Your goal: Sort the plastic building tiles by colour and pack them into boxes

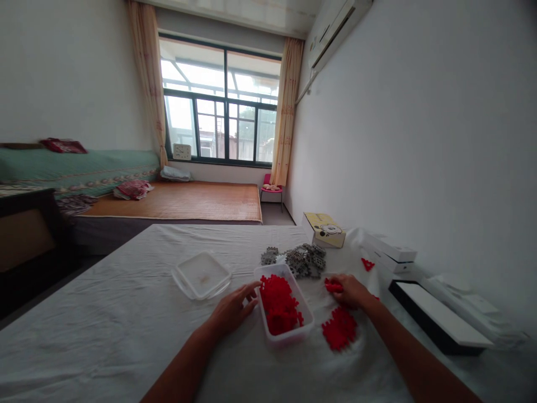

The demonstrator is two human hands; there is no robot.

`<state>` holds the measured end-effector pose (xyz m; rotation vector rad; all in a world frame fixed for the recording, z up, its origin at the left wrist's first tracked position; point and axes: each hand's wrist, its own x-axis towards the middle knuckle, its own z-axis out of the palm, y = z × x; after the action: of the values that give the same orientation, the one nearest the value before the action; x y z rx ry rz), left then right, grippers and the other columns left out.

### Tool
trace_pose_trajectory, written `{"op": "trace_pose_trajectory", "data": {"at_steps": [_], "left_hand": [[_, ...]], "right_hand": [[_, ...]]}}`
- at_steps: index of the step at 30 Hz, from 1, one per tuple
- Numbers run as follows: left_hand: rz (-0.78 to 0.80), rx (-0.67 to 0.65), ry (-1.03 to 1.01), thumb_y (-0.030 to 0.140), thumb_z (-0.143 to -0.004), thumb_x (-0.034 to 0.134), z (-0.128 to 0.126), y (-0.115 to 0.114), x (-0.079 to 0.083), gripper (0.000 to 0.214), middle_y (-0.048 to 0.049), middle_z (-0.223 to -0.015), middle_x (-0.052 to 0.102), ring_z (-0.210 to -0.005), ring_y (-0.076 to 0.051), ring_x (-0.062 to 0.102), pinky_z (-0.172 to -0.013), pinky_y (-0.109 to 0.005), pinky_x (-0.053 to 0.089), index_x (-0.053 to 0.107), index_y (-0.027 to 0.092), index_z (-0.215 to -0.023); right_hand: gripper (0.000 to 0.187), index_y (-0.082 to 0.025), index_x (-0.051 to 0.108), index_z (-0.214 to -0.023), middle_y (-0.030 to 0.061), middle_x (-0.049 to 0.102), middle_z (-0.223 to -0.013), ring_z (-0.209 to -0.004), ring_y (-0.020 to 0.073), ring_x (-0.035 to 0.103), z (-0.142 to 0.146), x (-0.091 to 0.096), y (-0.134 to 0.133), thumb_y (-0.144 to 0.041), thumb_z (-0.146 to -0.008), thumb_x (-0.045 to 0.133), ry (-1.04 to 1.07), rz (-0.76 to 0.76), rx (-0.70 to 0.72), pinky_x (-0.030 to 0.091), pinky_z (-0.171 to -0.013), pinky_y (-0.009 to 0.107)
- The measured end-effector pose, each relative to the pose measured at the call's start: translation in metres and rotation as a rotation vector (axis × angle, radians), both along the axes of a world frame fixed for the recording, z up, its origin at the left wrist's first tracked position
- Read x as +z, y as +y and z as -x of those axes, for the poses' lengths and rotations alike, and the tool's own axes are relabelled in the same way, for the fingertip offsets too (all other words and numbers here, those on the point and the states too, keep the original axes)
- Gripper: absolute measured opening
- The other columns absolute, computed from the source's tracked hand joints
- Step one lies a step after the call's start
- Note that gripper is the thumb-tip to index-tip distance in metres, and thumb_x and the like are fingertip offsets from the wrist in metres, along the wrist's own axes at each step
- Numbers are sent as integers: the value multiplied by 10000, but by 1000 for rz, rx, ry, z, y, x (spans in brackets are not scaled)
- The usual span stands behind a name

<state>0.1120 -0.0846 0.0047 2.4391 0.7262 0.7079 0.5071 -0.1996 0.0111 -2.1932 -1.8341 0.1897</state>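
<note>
A clear plastic box [307, 313] holds a heap of red interlocking pieces [279, 305]. My left hand [237, 305] rests at the box's left wall, fingertips near its rim, fingers apart with nothing in them. To the right of the box, my right hand [350, 290] is closed on red interlocking pieces [333, 285], just above the cloth. Below that hand a pile of red pieces [339, 329] lies on the table. Behind the box is a heap of grey toothed pieces [305, 260]. Farther right lies a red triangular piece [368, 264].
A clear lid [202, 274] lies left of the box on the white tablecloth [138, 313]. A yellow carton [325, 229] stands at the back. Along the right wall are a white box [390, 252] and a black-and-white box [440, 316]. Beyond the table is a bed [201, 200].
</note>
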Motion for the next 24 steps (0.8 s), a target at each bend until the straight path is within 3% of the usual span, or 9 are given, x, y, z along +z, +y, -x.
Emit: {"op": "trace_pose_trajectory", "data": {"at_steps": [4, 7, 9, 12, 14, 17, 21, 24], "left_hand": [[-5, -4, -7, 336, -896, 424, 0, 0, -1, 430, -32, -1014, 644, -721, -117, 595, -690, -231, 492, 444, 286, -1322], [-6, -9, -1, 321, -888, 434, -1, 1, -1, 436, -29, -1020, 642, -751, -124, 600, -687, -231, 490, 437, 282, -1322], [-5, -21, 2, 308, -884, 440, -1, 1, -1, 435, -28, -1020, 641, -757, -125, 601, -693, -234, 491, 436, 283, -1319], [-15, -27, 0, 300, -884, 446, -2, 0, 0, 432, -31, -1017, 641, -792, -135, 604, -711, -242, 491, 438, 282, -1315], [-20, -29, 2, 307, -887, 446, -1, -1, 0, 432, -34, -1026, 639, -812, -139, 605, -718, -246, 492, 433, 281, -1319], [-23, -34, 4, 314, -894, 441, 0, -1, -2, 460, -33, -1046, 636, -826, -138, 605, -728, -255, 497, 386, 288, -1350], [-39, -20, 0, 315, -888, 457, 0, 0, -5, 571, -31, -1072, 627, -829, -138, 605, -723, -268, 504, 240, 295, -1416], [-61, -24, 9, 317, -890, 456, -1, 1, -5, 598, -30, -1072, 622, -804, -135, 604, -713, -271, 505, 197, 306, -1429]], "right_hand": [[368, -187, 666, -977, 72, 704, -959, -883, 248, 630, -13, 3, -5, -277, -638, 556, 186, -57, -114, 453, -801, 323], [378, -170, 642, -985, 75, 696, -914, -823, 243, 631, -9, 18, -5, -320, -647, 563, 334, -113, -139, 475, -725, 318], [334, -163, 634, -949, 58, 684, -824, -720, 208, 619, 12, 34, 0, -333, -669, 568, 435, -112, -38, 473, -640, 290], [272, -173, 627, -924, 33, 668, -797, -658, 158, 588, 69, 58, 13, -309, -692, 590, 523, -112, 194, 459, -593, 252], [226, -193, 638, -904, 28, 674, -835, -691, 155, 594, 111, 68, 24, -279, -698, 602, 493, -120, 305, 471, -633, 256], [249, -222, 666, -942, 36, 688, -930, -824, 189, 620, 156, 74, 35, -267, -701, 621, 336, -147, 318, 476, -786, 318], [614, -224, 537, -1257, 84, 595, -1238, -1065, 235, 578, 165, 78, 39, -305, -666, 685, 315, -187, 291, 424, -938, 372], [522, -207, 553, -1236, 92, 595, -1236, -1057, 227, 583, 161, 80, 33, -236, -718, 617, 308, -247, 279, 433, -933, 378]]}}
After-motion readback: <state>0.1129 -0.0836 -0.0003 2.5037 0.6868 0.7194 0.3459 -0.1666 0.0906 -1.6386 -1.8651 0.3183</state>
